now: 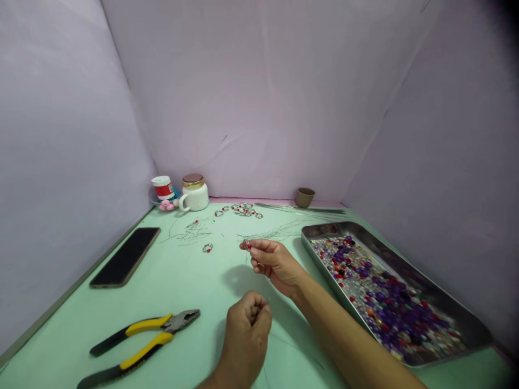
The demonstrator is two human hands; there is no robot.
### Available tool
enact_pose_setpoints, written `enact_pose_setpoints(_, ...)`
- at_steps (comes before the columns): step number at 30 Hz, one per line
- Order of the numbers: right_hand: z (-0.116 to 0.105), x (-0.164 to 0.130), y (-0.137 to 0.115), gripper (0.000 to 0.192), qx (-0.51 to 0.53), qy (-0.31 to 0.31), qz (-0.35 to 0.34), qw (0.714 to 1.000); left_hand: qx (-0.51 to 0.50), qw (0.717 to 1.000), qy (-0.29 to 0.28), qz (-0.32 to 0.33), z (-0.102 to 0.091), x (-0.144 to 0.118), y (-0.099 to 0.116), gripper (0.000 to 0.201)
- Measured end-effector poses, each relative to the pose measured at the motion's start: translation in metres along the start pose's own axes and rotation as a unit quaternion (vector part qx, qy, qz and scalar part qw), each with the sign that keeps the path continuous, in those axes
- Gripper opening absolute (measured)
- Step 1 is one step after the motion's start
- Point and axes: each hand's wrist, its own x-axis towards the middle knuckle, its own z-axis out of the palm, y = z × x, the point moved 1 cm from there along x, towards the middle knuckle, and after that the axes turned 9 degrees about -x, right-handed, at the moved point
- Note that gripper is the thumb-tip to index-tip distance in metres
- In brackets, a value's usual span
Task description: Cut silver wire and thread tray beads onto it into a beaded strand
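Observation:
Between the thumb and fingers of my right hand is a small wire ring with a red bead, raised above the table. My left hand is closed nearer to me, below the right one. Whatever its fingers may hold is hidden, though a faint thin line shows by the thumb. Another beaded wire ring lies on the table to the left of my right hand. Farther back is a cluster of similar rings with red beads.
Pliers with yellow and black handles lie front left, near a phone. Loose wire pieces are scattered behind. A metal tray of mixed beads fills the right. A white mug, tub and brown cup stand along the back.

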Motion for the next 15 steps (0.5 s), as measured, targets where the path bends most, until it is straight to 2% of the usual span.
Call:
enact_pose_setpoints(8,0.000,0.000,0.000,0.020,-0.018,0.014,0.000,1.000,0.020,1.000,0.017,0.010,0.000,0.000,-0.002,0.018)
enact_pose_setpoints(10,0.000,-0.002,-0.002,0.020,-0.033,0.028,-0.005,0.999,0.074,0.996,0.036,0.033,-0.002,0.001,-0.003,0.018)
enact_pose_setpoints(13,-0.001,-0.008,-0.005,0.020,-0.049,0.049,-0.007,0.998,0.203,0.975,0.055,0.076,-0.008,0.003,-0.002,0.016)
enact_pose_setpoints(15,-0.002,-0.016,-0.006,0.020,-0.054,0.058,-0.008,0.997,0.242,0.964,0.058,0.096,-0.012,0.006,0.002,0.013)
